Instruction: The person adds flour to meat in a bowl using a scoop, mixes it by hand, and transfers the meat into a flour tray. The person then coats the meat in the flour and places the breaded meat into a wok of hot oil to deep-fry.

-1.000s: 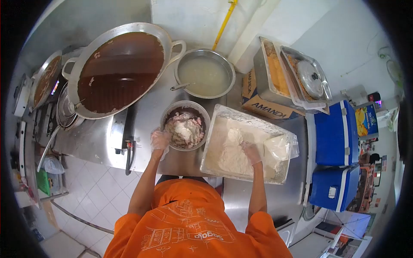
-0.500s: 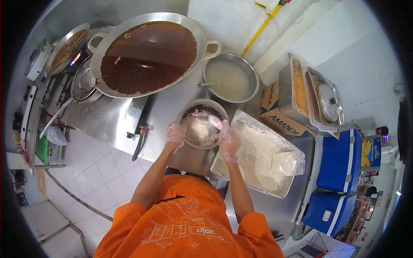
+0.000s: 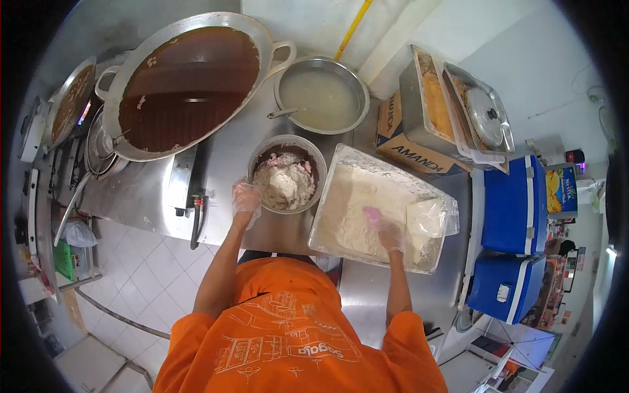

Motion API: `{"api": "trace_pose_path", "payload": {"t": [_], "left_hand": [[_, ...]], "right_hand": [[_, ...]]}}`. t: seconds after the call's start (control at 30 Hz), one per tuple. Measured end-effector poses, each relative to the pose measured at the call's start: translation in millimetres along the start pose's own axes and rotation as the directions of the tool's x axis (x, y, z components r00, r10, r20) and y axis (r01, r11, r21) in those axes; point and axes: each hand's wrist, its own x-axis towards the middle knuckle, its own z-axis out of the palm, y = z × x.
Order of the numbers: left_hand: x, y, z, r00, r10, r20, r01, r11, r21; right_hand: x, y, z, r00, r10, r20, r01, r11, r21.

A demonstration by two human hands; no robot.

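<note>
back from the mixing bowl, where it had been half a second before, the right hand had swung out over the powder tray. it was closed around a pink scoop, whose head was down at the white powder, to the right of the bowl. the left hand, in a clear plastic glove, was at the bowl's left rim; i could not tell whether its fingers were gripping or only resting there. inside the bowl lay pinkish pieces heaped with more white powder. a clear plastic bag lay in the tray, on the side farther from the bowl. beyond the bowl stood a metal basin of cloudy liquid, and up to the bowl's left a big two-handled pan held dark brown liquid.
</note>
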Motion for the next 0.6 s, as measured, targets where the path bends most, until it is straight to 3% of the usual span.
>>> {"api": "trace_pose_path", "payload": {"t": [0.1,0.17,0.27,0.33,0.4,0.47,0.5,0.6], "left_hand": [[3.8,-4.6,3.8,0.999,-0.046,0.001,0.046,0.999,0.004],[5.9,-3.6,5.3,0.996,-0.092,0.011,0.091,0.993,0.070],[4.7,-9.1,2.0,0.999,-0.009,0.051,0.007,1.000,0.023],[-0.2,-7.4,-0.5,0.998,0.058,-0.014,-0.057,0.997,0.056],[-1.0,-2.2,-3.2,0.996,0.079,-0.045,-0.076,0.995,0.064],[-2.8,0.8,-6.0,0.998,0.060,-0.034,-0.058,0.997,0.049],[-4.5,2.3,-7.4,0.998,0.049,-0.027,-0.048,0.998,0.041],[-3.3,9.2,-14.1,0.999,0.033,0.005,-0.033,0.998,0.045]], "right_hand": [[3.0,-57.8,35.8,0.980,-0.196,0.047,0.185,0.967,0.174],[-7.2,-84.8,18.0,0.938,-0.343,0.054,0.336,0.935,0.110],[-10.2,-64.5,6.3,0.793,-0.596,-0.126,0.598,0.720,0.353],[-1.7,-33.6,17.6,0.785,-0.585,-0.203,0.610,0.673,0.419],[11.2,-15.2,51.0,0.891,-0.429,-0.147,0.453,0.830,0.326],[12.3,-0.8,53.5,0.889,-0.450,-0.089,0.434,0.888,-0.152],[11.1,3.8,49.7,0.891,-0.450,-0.059,0.396,0.834,-0.385],[34.4,37.1,70.1,0.631,-0.657,-0.412,0.561,0.754,-0.342]]}}
